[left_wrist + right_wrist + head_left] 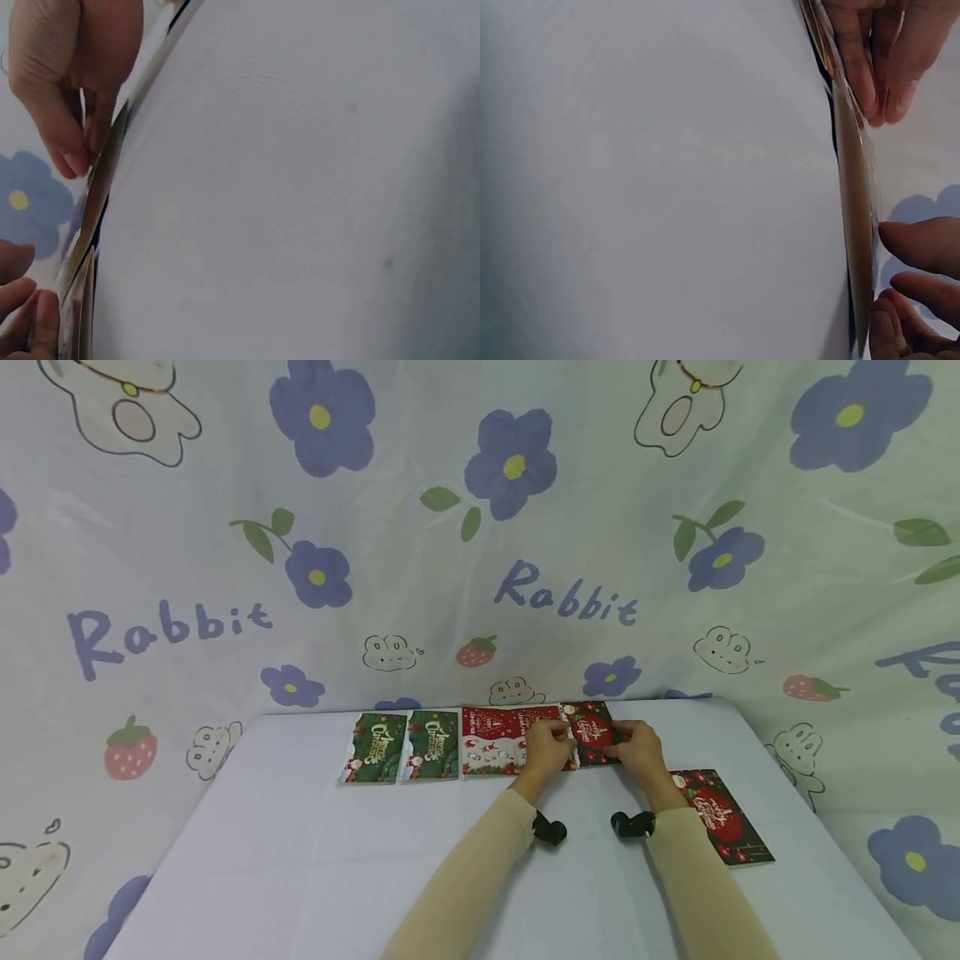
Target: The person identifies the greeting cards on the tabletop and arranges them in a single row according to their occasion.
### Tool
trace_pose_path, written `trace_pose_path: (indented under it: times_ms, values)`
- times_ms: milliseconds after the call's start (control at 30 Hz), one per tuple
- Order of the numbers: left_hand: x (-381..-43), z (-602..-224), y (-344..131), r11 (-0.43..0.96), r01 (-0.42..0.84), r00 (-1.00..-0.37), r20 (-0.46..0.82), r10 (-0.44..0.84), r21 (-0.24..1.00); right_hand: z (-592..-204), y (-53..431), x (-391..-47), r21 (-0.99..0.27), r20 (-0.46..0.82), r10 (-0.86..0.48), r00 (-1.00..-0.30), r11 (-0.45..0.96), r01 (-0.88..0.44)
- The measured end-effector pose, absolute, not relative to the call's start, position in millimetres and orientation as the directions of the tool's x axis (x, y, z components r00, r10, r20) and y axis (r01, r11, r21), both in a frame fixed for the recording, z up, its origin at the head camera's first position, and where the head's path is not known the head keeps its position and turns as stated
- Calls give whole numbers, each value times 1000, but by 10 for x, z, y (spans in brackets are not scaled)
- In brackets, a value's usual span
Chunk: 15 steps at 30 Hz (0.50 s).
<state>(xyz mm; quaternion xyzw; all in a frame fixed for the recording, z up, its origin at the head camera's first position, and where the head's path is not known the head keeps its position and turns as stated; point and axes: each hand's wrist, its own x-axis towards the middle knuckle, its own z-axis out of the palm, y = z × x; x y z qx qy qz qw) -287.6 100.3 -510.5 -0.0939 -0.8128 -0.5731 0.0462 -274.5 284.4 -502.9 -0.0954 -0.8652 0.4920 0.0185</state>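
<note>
Both hands are at a dark Christmas card (590,732) with a red round middle, which lies at the right end of a row. At its left edge, the left hand (547,747) touches the card beside a red-and-white card (491,743). Thumb and fingers of the right hand (637,750) rest spread along its right edge. Seen edge-on in the right wrist view, the card (855,202) gapes a little at its near side, its left end against the neighbouring card. In the left wrist view the right hand (79,67) reaches down to the far end of the card (103,184).
Two green Christmas cards (432,745) stand to the left in the same row, near the table's back edge. Another dark card (723,818) lies beside the right forearm, partly covered by it. A patterned curtain (420,543) hangs right behind the white table (315,852).
</note>
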Motion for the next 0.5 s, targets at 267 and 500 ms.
trace_pose_path:
  times_ms: [267, 500]
  values:
    - [-2863, -5042, 1016, 248, 166, -985, 149, 89, 954, -4862, 2826, -2636, -874, -38, 181, -983, 472, 120]
    - [-2781, -4936, 1022, 149, 214, -973, 198, 117, 965, -4763, 2831, -2535, -909, 21, 170, -985, 414, 52]
